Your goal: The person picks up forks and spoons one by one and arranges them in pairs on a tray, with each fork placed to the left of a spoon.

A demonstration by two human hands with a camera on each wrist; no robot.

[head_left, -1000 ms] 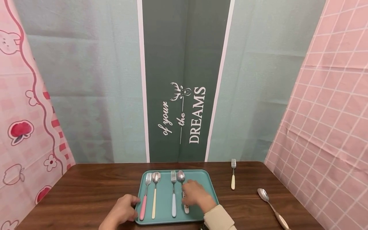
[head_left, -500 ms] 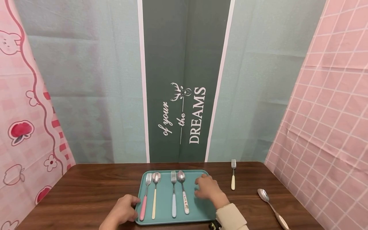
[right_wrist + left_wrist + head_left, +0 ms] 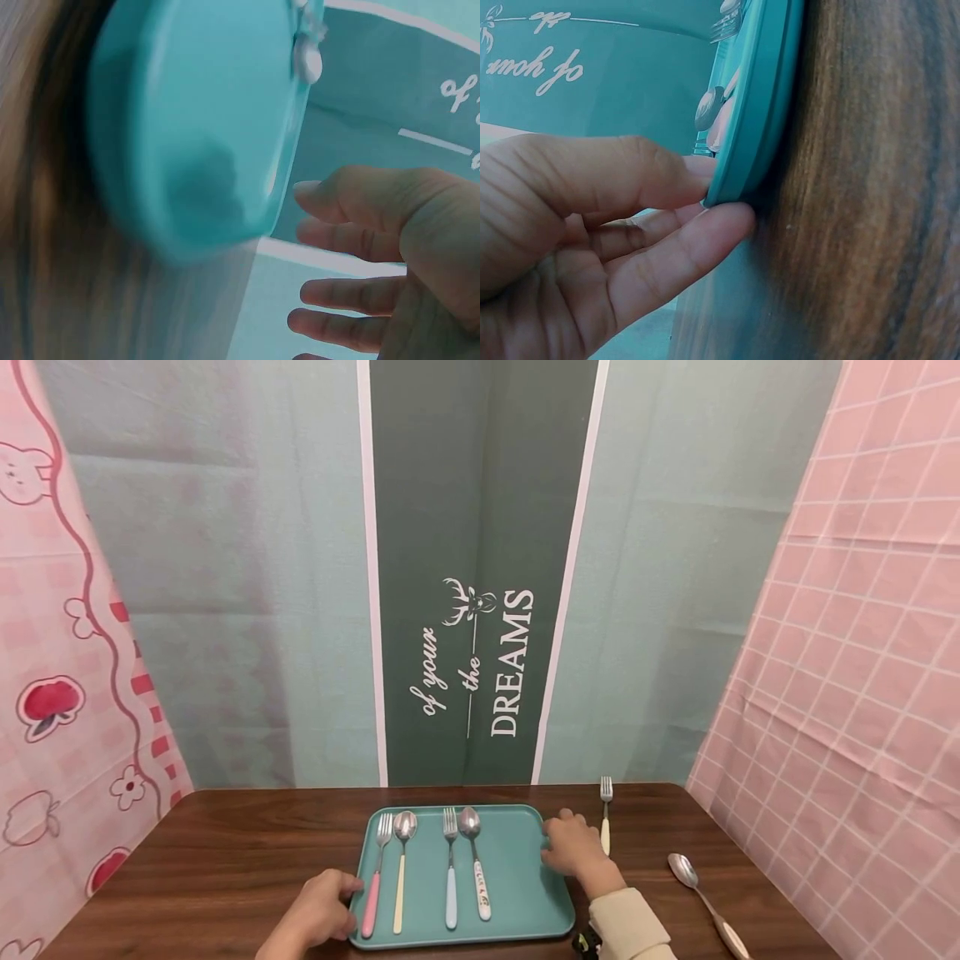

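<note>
A teal tray [image 3: 525, 897] lies on the wooden table, and my left hand [image 3: 321, 906] pinches its left rim between thumb and fingers, as the left wrist view confirms. On the tray, from left to right, are a pink-handled fork [image 3: 372, 902], a cream-handled spoon [image 3: 400, 893], a light-blue-handled fork [image 3: 451, 893] and a spoon with a patterned white handle [image 3: 481, 889]. My right hand [image 3: 574, 845] hovers by the tray's right rim, fingers relaxed and holding nothing. Just beyond it lies a cream-handled fork [image 3: 606, 802], its handle's lower end hidden by the hand.
Farther right on the table [image 3: 247, 852] a spoon with a wood-toned handle [image 3: 705, 897] lies slanted. Fabric hangs behind the table: a green backdrop [image 3: 457, 527], with pink cloth on both sides.
My right hand has left the patterned spoon's handle and moved right, across the tray to its right rim. The left hand stays at the left rim. The cutlery has kept its places.
</note>
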